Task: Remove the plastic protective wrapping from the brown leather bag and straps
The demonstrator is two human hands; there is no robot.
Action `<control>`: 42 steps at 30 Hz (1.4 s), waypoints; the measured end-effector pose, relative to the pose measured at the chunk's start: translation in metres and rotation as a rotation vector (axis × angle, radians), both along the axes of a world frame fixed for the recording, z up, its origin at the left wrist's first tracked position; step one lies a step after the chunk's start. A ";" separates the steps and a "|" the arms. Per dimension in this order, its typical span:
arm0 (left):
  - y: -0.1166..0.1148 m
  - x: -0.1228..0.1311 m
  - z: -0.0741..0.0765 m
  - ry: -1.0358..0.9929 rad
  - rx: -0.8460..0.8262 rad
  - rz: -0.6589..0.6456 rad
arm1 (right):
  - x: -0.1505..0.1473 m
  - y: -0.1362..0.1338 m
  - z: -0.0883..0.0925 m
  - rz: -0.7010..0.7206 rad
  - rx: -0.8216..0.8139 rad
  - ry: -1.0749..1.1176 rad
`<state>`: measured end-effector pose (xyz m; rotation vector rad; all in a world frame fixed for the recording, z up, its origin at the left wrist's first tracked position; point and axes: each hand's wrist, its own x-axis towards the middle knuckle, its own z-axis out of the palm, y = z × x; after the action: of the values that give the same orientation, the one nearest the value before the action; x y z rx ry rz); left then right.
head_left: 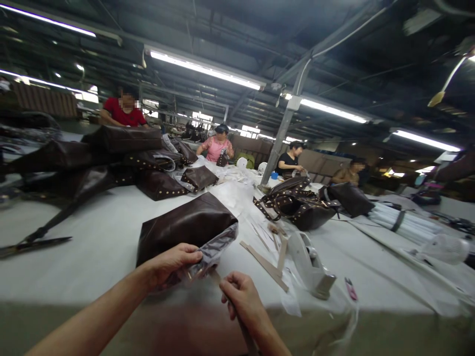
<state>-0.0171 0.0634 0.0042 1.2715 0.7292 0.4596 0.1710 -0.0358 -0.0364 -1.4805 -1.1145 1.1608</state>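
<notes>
A dark brown leather bag [185, 222] lies on its side on the white-covered table, its near end wrapped in clear plastic [217, 244]. My left hand [174, 264] is closed on the plastic at that end, thumb on top. Just right of it, my right hand [241, 296] is closed round a thin grey-brown strip [243, 331]. One end of the strip reaches toward the plastic-covered end of the bag; the other hangs down past my wrist. Whether the strip touches the bag is too blurred to tell.
Scissors [44, 242] lie at the left, before piled brown bags [122, 141]. Right of my hands are cardboard strips [265, 264], a tape dispenser [311, 267] and a pink cutter [350, 289]. Studded bags [300, 205] lie beyond. Several people work across the table, near a metal post [284, 133].
</notes>
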 end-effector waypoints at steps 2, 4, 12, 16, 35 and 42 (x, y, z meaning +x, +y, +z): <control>-0.003 0.000 -0.003 0.005 -0.006 -0.003 | -0.006 0.004 -0.001 -0.025 0.010 0.030; -0.007 0.001 -0.004 -0.002 -0.005 -0.011 | -0.012 0.011 -0.004 -0.042 0.030 0.064; -0.016 0.010 -0.018 0.039 0.199 0.018 | -0.028 0.022 -0.040 -0.119 0.010 0.392; -0.018 0.017 -0.031 0.124 0.266 -0.018 | -0.022 0.015 -0.054 -0.097 0.047 0.308; -0.017 0.030 -0.049 0.254 0.372 0.043 | 0.002 0.006 -0.066 -0.010 -0.007 -0.067; -0.017 0.029 -0.050 0.304 0.451 0.091 | -0.010 0.020 -0.075 -0.107 0.139 -0.368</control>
<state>0.0117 0.0460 -0.0453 1.7605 0.9767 0.5300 0.1611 -0.0156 -0.1119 -1.6629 -1.3145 0.7375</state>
